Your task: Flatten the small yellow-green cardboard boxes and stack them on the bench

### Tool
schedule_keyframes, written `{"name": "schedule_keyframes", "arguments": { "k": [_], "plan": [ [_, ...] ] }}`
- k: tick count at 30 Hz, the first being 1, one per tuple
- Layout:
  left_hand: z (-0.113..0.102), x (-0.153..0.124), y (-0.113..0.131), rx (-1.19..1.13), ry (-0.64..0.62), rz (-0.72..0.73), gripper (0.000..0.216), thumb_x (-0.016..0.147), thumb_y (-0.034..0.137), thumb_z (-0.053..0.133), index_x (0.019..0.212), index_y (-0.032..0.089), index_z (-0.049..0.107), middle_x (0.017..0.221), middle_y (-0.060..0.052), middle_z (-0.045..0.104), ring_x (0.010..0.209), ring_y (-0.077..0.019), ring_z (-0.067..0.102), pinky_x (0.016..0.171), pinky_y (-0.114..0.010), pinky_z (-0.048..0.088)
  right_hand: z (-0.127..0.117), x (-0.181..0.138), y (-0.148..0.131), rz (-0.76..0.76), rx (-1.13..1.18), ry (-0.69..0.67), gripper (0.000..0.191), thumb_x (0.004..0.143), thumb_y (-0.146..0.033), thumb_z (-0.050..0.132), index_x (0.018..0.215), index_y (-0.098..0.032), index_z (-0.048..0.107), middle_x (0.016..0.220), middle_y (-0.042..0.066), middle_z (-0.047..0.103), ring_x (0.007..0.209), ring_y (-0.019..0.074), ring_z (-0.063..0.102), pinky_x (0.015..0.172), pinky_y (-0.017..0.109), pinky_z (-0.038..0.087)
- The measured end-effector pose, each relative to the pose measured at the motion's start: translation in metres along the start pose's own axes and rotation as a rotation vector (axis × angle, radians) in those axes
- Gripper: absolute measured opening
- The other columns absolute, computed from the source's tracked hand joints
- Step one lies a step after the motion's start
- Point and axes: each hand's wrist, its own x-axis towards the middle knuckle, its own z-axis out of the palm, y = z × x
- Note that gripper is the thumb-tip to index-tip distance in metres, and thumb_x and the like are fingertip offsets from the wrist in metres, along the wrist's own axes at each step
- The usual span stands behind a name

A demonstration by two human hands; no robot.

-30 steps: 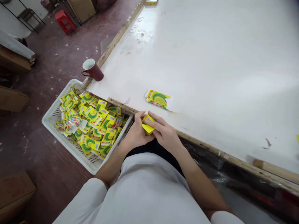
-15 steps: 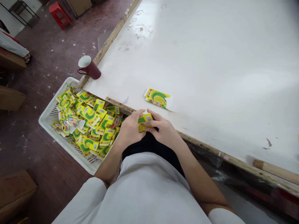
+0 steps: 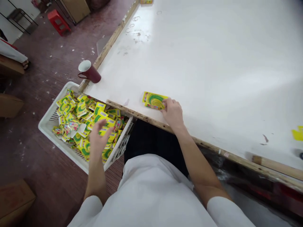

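Note:
My right hand (image 3: pixel 174 113) is at the right end of a small yellow-and-green printed box (image 3: pixel 153 100) lying on the white table. Its thumb and fingers pinch the end of that box; whether a second box lies under it I cannot tell. My left hand (image 3: pixel 98 137) hovers over a white plastic basket (image 3: pixel 63 156), fingers apart and holding nothing. Heaped in the basket are many yellow boxes (image 3: pixel 81 108) of the same print, some with barcodes and white flaps showing.
A maroon mug (image 3: pixel 91 72) stands at the table's left corner. Wooden strips (image 3: pixel 146 117) edge the white table (image 3: pixel 213 78). A wooden rod (image 3: pixel 276 167) lies near the front edge at right, below a yellow piece (image 3: pixel 297 133). A red stool (image 3: pixel 59 22) and cardboard boxes (image 3: pixel 16 198) stand on the floor.
My hands, together on a yellow box before, have parted. The right moved forward to the table with a box, where another lay; the left let go and swung left over the basket.

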Motion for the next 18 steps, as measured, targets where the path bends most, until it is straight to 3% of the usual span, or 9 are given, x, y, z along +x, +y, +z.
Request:
{"name": "schedule_keyframes", "arguments": {
  "k": [3,5,7,10,14,16,18],
  "plan": [
    [0.059,-0.006,0.023,-0.392,-0.266,-0.055,0.061,0.073,0.049,0.08,0.122,0.021,0.057,0.117,-0.012,0.068,0.112,-0.0263,0.066,0.102,-0.046,0.051,-0.008,-0.021,-0.015,0.001,0.346,0.021,0.028,0.075,-0.013,0.064,0.101,-0.019,0.055,0.089,0.006,0.065,0.082,0.0213,0.061,0.078,0.038,0.053],
    [0.092,-0.009,0.038,-0.646,-0.351,-0.072,0.076,0.065,0.055,0.084,0.126,0.024,0.052,0.124,-0.012,0.065,0.119,-0.0285,0.063,0.102,-0.046,0.051,-0.015,-0.041,-0.029,-0.063,0.595,-0.081,0.027,0.076,-0.02,0.068,0.097,-0.021,0.051,0.085,0.001,0.062,0.072,0.0158,0.06,0.068,0.031,0.053],
    [0.112,-0.01,0.055,-0.849,-0.386,-0.067,0.077,0.068,0.067,0.076,0.127,0.026,0.05,0.125,-0.012,0.063,0.12,-0.0296,0.061,0.1,-0.047,0.052,-0.02,-0.06,-0.044,-0.15,0.747,-0.234,0.023,0.08,-0.025,0.069,0.094,-0.023,0.051,0.083,-0.001,0.06,0.067,0.0131,0.058,0.062,0.027,0.052],
    [0.117,-0.01,0.083,-0.992,-0.35,-0.043,0.06,0.081,0.074,0.052,0.118,0.027,0.052,0.105,-0.009,0.063,0.104,-0.0263,0.065,0.091,-0.046,0.055,-0.021,-0.082,-0.065,-0.24,0.88,-0.356,0.017,0.085,-0.028,0.067,0.092,-0.025,0.051,0.082,0.0,0.059,0.067,0.0139,0.059,0.062,0.028,0.054],
    [0.11,-0.005,0.107,-1.006,-0.088,-0.009,0.049,0.085,0.073,0.039,0.093,0.026,0.047,0.073,0.001,0.039,0.064,-0.0158,0.05,0.067,-0.034,0.053,-0.015,-0.094,-0.079,-0.252,0.994,-0.376,0.027,0.085,-0.037,0.071,0.103,-0.028,0.052,0.096,0.002,0.062,0.085,0.0186,0.063,0.077,0.033,0.058],
    [0.111,-0.005,0.108,-0.953,0.003,-0.015,0.053,0.085,0.078,0.037,0.09,0.026,0.045,0.071,0.002,0.033,0.059,-0.014,0.042,0.061,-0.03,0.049,-0.01,-0.094,-0.078,-0.208,1.013,-0.375,0.036,0.083,-0.041,0.074,0.109,-0.029,0.052,0.096,0.002,0.062,0.086,0.0183,0.063,0.078,0.032,0.058],
    [0.116,-0.007,0.103,-0.844,-0.003,-0.035,0.064,0.082,0.086,0.033,0.094,0.025,0.05,0.075,0.0,0.04,0.065,-0.0152,0.047,0.067,-0.031,0.05,-0.006,-0.089,-0.072,-0.141,1.02,-0.341,0.045,0.08,-0.043,0.077,0.113,-0.028,0.052,0.088,0.0,0.06,0.079,0.0158,0.061,0.073,0.03,0.056]
  ]
}}
